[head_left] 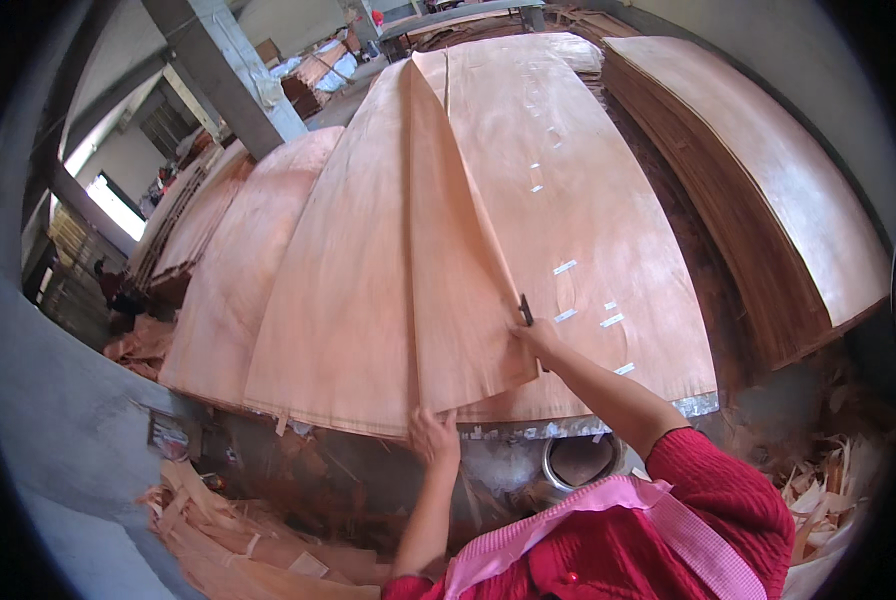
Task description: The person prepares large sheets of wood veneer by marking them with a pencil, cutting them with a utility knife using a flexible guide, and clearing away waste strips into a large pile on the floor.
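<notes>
A long, narrow veneer strip (pixel 458 290) lies over a wide stack of thin reddish wood veneer sheets (pixel 338 320), its right edge lifted and curled. My right hand (pixel 536 340) is closed at that raised edge near the strip's near corner. A small black tool (pixel 525 309), perhaps a knife, sticks up from the same hand; its lower part is hidden. At the near edge of the stack my left hand (pixel 434 436) pinches the veneer beside the strip's lower left corner. Short white tape pieces (pixel 565 268) dot the sheet to the right.
Another tall veneer stack (pixel 768 180) stands at the right, past a dark gap. More veneer (pixel 253 230) lies to the left, near a concrete pillar (pixel 230 75). Veneer scraps (pixel 258 530) litter the floor below, and a round metal-rimmed container (pixel 580 462) sits under the near edge.
</notes>
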Tool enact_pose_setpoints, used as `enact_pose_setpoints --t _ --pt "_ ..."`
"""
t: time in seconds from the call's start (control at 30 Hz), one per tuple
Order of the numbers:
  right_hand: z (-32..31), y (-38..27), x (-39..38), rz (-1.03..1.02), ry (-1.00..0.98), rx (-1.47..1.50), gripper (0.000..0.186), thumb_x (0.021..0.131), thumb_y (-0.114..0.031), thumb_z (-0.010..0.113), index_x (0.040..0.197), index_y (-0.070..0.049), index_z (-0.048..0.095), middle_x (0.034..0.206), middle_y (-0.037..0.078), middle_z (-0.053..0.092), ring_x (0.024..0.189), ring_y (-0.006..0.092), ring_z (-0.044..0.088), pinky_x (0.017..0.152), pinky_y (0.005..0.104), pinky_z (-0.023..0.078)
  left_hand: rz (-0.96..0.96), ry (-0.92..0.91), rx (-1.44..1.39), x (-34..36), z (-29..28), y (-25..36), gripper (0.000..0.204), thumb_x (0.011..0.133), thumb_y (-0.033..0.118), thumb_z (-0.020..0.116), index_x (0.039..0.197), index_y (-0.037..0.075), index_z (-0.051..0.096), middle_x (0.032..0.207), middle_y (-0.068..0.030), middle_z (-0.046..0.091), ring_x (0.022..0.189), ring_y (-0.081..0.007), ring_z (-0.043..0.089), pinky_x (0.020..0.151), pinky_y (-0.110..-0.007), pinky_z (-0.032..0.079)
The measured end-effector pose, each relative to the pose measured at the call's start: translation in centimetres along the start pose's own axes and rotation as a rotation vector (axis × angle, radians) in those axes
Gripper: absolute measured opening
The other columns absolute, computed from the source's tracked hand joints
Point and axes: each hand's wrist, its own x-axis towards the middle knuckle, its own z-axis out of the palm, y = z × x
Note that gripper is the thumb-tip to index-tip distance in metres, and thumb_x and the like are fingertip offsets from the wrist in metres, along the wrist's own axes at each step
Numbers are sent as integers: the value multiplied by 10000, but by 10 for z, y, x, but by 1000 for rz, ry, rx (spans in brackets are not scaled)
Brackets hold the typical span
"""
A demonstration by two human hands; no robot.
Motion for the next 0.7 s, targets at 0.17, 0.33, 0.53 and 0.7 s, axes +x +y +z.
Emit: enact_pose_setpoints --t 0.17,0.33,0.53,0.7 --pt "-20 32 -3 160 -42 0 282 734 -228 618 755 52 593 620 103 567 576 219 568 526 364 439 -308 -286 131 -35 20 1 253 839 303 503 833 51 484 772 -206 597 749 -357 597 628 -472 455" --pt "-23 29 -35 50 -146 -226 313 710 -268 599 764 40 603 672 159 594 606 276 589 554 381 456 -316 -63 155 -39 9 -11 208 846 270 478 918 91 555 848 -167 593 765 -351 572 643 -471 439" --pt "-22 -12 -52 21 -384 101 269 731 -324 639 695 -60 606 577 31 546 507 130 528 409 263 349 -251 -112 76 -29 15 -14 253 817 228 542 1007 63 566 1008 -132 545 937 -314 516 792 -404 426" --pt "2 -84 -31 -73 -499 256 280 764 -341 633 701 -74 578 622 38 549 507 115 540 411 238 328 -219 235 -175 -35 31 3 197 845 192 503 924 38 596 949 -136 583 848 -332 547 747 -396 439"
